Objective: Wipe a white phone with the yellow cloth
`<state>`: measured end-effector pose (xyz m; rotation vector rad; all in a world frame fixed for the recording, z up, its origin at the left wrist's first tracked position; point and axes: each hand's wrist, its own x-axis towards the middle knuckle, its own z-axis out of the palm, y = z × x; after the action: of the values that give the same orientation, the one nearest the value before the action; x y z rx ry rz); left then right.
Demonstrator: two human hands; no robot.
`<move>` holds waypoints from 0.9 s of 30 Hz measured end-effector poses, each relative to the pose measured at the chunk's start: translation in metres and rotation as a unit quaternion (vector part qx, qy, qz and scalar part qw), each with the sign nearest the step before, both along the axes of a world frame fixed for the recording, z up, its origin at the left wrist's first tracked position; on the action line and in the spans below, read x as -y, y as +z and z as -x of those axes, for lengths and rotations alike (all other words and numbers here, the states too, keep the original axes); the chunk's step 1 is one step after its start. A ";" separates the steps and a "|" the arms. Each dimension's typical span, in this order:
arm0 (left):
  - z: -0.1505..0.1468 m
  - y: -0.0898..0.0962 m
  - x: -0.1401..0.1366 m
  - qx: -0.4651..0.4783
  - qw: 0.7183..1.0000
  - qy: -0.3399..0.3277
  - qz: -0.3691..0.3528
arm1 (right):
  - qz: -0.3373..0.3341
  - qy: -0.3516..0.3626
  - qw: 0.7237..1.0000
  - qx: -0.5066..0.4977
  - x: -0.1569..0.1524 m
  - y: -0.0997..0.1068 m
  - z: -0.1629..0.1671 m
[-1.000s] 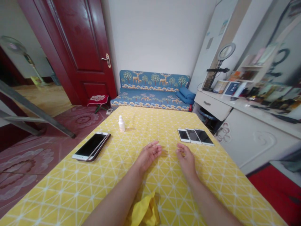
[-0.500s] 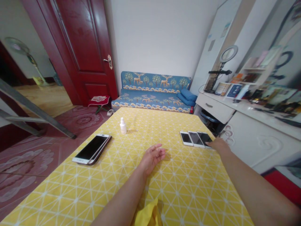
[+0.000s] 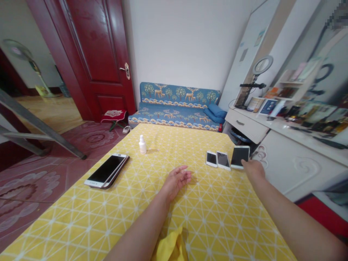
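Observation:
My right hand point(image 3: 253, 169) grips the near edge of a white phone point(image 3: 240, 157) and holds it tilted up off the yellow patterned tablecloth point(image 3: 206, 217), at the table's right side. Two more white phones point(image 3: 218, 159) lie flat just left of it. My left hand point(image 3: 177, 178) rests on the cloth in the middle, fingers apart, holding nothing. A small white bottle point(image 3: 142, 144) stands further back on the left. Two larger stacked phones point(image 3: 107, 175) lie near the left edge. A crumpled yellow cloth point(image 3: 170, 247) sits at the near edge between my forearms.
A blue patterned sofa point(image 3: 176, 107) stands beyond the table's far end. A white dresser point(image 3: 285, 145) with a ring light point(image 3: 261, 65) and clutter runs along the right. A dark red door point(image 3: 95, 54) stands open at the left, with a metal frame point(image 3: 40, 134) on the floor.
My right hand went from the table's middle to the rightmost phone, took hold of it and tilted it up off the cloth. My left hand barely moved.

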<state>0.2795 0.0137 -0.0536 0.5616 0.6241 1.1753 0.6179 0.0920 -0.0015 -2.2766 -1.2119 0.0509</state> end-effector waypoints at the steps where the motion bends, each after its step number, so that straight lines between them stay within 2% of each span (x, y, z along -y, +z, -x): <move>1: 0.000 0.000 0.000 -0.003 1.000 -0.002 -0.003 | -0.010 0.007 1.000 -0.024 0.001 0.001 0.011; 4: 0.000 0.001 0.001 -0.001 1.000 -0.011 -0.017 | -0.041 0.101 0.989 -0.105 0.010 -0.003 0.059; 9: -0.001 0.000 0.001 0.034 0.997 -0.061 -0.037 | -0.029 0.287 0.931 -0.223 0.053 -0.033 0.154; 12: 0.000 -0.004 0.000 0.045 0.997 -0.052 -0.025 | -0.012 0.341 0.911 -0.230 0.065 -0.040 0.178; 14: 0.001 -0.007 -0.002 0.056 0.998 -0.021 -0.004 | -0.010 0.340 0.919 -0.197 0.055 -0.034 0.172; 16: 0.001 -0.010 -0.004 0.069 0.997 -0.006 0.017 | -0.016 0.299 0.944 -0.137 0.035 -0.022 0.149; 19: 0.001 -0.010 -0.006 0.077 0.996 0.004 0.037 | -0.003 0.169 0.984 -0.047 0.002 -0.004 0.106; 22: -0.001 -0.008 -0.005 0.071 0.997 0.008 0.039 | 0.050 0.071 0.996 -0.008 -0.021 0.000 0.071; 25: -0.003 -0.007 -0.005 0.067 0.997 0.010 0.033 | 0.079 0.070 0.994 0.004 -0.032 -0.006 0.054; 27: -0.003 -0.007 -0.004 0.068 0.997 0.011 0.027 | 0.051 0.091 0.994 0.019 -0.034 -0.011 0.049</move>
<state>0.2828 0.0179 -0.0604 0.4257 0.5458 1.2031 0.5690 0.1256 -0.0129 -2.2551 -1.4658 0.1397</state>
